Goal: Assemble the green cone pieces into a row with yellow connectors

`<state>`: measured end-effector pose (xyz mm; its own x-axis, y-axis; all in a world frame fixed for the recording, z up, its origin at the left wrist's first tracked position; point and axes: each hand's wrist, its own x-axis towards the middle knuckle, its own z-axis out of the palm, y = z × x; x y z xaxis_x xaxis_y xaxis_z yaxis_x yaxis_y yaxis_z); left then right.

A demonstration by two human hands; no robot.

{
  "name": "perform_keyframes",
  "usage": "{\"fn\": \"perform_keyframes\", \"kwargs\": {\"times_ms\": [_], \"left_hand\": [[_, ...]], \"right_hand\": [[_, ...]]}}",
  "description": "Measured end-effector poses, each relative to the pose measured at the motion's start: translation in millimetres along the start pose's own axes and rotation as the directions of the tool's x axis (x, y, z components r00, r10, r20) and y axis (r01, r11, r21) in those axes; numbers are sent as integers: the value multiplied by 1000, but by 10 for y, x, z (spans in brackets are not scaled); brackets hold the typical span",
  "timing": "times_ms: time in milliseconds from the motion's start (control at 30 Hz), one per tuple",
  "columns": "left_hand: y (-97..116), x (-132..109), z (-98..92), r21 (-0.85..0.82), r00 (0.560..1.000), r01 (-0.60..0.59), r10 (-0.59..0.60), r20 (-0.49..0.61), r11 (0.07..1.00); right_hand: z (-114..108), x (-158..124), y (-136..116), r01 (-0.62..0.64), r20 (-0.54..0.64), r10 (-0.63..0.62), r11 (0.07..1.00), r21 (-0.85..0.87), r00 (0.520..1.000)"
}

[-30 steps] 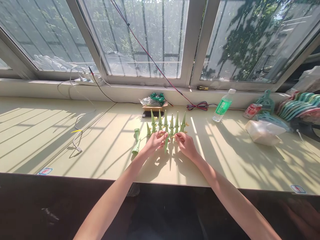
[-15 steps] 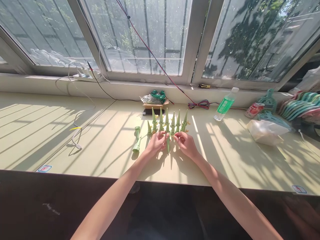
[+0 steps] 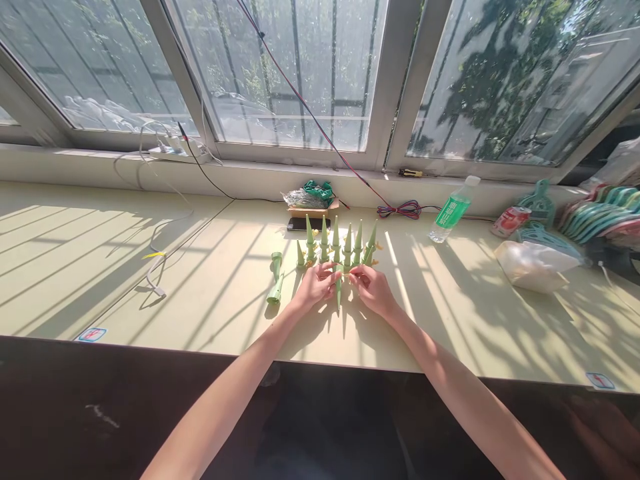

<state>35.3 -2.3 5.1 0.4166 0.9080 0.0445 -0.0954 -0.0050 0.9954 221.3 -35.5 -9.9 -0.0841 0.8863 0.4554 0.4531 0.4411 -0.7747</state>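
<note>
My left hand [image 3: 315, 287] pinches a green cone-shaped piece [image 3: 339, 295] near its wide end; its tip points toward me. On the other side of that end, my right hand [image 3: 371, 288] is closed in a pinch around something small and yellowish that I cannot make out clearly. Just beyond my fingers stand several similar green cones [image 3: 349, 241] in close rows, tips up, with small yellow bits on some. Left of my left hand lie green flared pieces [image 3: 275, 277], end to end on the table.
Behind the cones are a dark phone [image 3: 303, 225] and a small cardboard box [image 3: 314, 212] with plastic packets. To the right stand a bottle [image 3: 453, 210], a red can [image 3: 511, 221], a plastic bag [image 3: 533, 265] and stacked hangers [image 3: 603, 217]. A white cable [image 3: 156, 260] lies at left.
Both hands stay at the wide end of the cone with almost the same grip. The whole view has shifted slightly; nothing else visibly moved.
</note>
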Motion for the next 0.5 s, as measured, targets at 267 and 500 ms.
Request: {"fn": "perform_keyframes", "kwargs": {"times_ms": [267, 500], "left_hand": [[-5, -6, 13, -28, 1000, -8, 8, -5, 1000], [-73, -1, -4, -4, 1000, -25, 25, -12, 1000]], "right_hand": [[4, 0, 0, -3, 10, 3, 1000, 0, 1000], [9, -6, 13, -30, 23, 29, 999, 44, 999]]}}
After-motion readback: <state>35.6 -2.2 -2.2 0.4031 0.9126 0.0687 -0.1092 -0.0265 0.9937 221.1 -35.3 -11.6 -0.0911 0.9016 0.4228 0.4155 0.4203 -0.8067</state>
